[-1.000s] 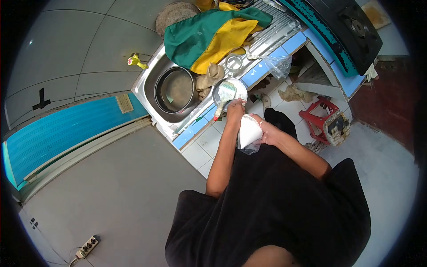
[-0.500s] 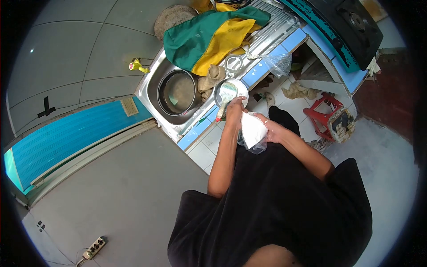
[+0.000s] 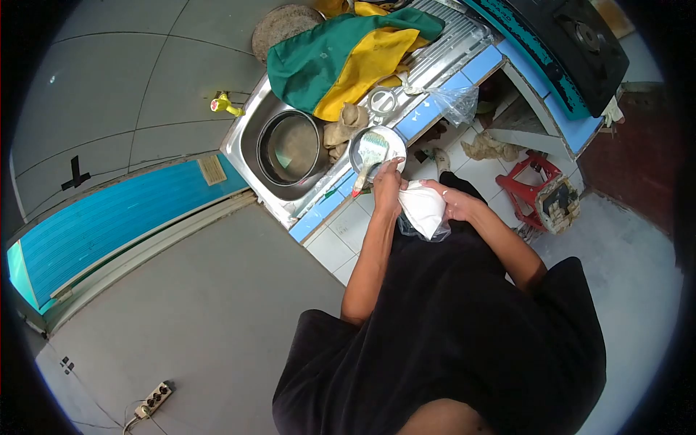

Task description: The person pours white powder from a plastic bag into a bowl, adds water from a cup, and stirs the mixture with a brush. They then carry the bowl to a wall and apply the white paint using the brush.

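Note:
A clear plastic bag of white material [image 3: 423,210] is held between my two hands in front of my dark shirt. My left hand [image 3: 387,183] closes on the bag's upper left end, right by the rim of a round metal bowl [image 3: 399,139]. Fingers of my right hand [image 3: 455,203] wrap the bag's right side, with white smears on them. White stuff coats part of the bowl's inside. Across the bowl lies a wide paintbrush [image 3: 373,150], its red-tipped handle sticking out over the counter's front edge toward my left wrist.
Left of the bowl is a steel sink [image 3: 246,141] holding a large round pan [image 3: 259,156]. A green and yellow cloth [image 3: 326,65] covers the drainboard's left part. Beyond stands a stove [image 3: 558,51]. A red stool [image 3: 518,188] stands on the floor at right.
The bag and both hands have shifted slightly right and up, and the bag's lower end has swung right. The bowl and brush look unmoved.

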Demonstrator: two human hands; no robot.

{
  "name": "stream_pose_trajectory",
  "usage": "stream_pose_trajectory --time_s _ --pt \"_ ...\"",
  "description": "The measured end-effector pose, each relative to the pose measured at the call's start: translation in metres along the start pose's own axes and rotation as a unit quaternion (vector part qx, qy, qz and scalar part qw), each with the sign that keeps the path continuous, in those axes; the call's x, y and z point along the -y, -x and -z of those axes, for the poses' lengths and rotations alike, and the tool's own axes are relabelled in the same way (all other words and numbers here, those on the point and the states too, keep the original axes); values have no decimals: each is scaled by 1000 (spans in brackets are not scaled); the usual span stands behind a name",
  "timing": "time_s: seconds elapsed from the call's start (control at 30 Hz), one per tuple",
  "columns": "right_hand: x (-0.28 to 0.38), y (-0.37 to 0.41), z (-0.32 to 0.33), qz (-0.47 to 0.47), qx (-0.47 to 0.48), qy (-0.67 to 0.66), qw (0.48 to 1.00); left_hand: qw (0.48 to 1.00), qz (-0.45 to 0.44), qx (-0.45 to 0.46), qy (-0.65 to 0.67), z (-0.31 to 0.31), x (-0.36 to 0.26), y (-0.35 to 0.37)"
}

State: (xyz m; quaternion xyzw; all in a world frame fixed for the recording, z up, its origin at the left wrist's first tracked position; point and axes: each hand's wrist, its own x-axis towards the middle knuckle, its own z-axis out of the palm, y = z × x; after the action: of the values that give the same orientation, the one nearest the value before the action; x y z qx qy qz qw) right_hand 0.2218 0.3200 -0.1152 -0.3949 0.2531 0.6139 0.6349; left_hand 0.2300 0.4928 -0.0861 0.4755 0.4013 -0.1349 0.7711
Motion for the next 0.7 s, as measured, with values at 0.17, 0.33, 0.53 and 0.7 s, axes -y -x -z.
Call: stream_pose_trajectory --time_s 0.17,0.33,0.53,0.7 --pt "10 -1 7 0 16 20 1000 1000 -6 -29 2 -5 1 2" --pt "20 4 5 -2 26 30 999 999 -12 -43 -15 -7 0 1" --pt "25 2 6 -8 25 61 998 998 -15 -59 -23 -10 -5 6" --pt "28 -3 13 -11 54 90 994 998 -11 -63 -12 -10 -5 8"
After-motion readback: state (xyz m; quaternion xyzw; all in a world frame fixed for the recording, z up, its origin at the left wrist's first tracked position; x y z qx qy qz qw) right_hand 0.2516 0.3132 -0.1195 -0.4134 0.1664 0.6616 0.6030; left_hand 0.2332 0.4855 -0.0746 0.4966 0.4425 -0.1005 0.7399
